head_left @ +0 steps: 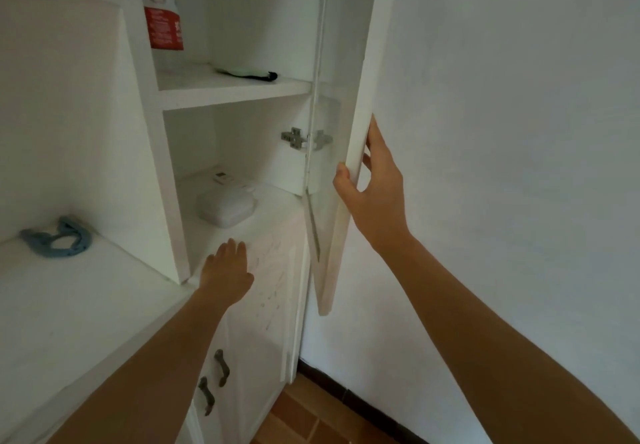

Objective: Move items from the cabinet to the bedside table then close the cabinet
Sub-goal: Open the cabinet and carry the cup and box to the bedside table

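Here, the door [349, 132] is held open by the right hand [372, 197] gripping its edge, while the relaxed, empty left hand [227, 274] is extended toward the case [227, 206] on the lower shelf; seemingly nothing is moved yet.

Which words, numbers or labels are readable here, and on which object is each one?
Nothing can be read.
Red and white container, upper shelf: white print on its red label, too blurred.
Small white device, lower shelf: a small display or label, too small to read.
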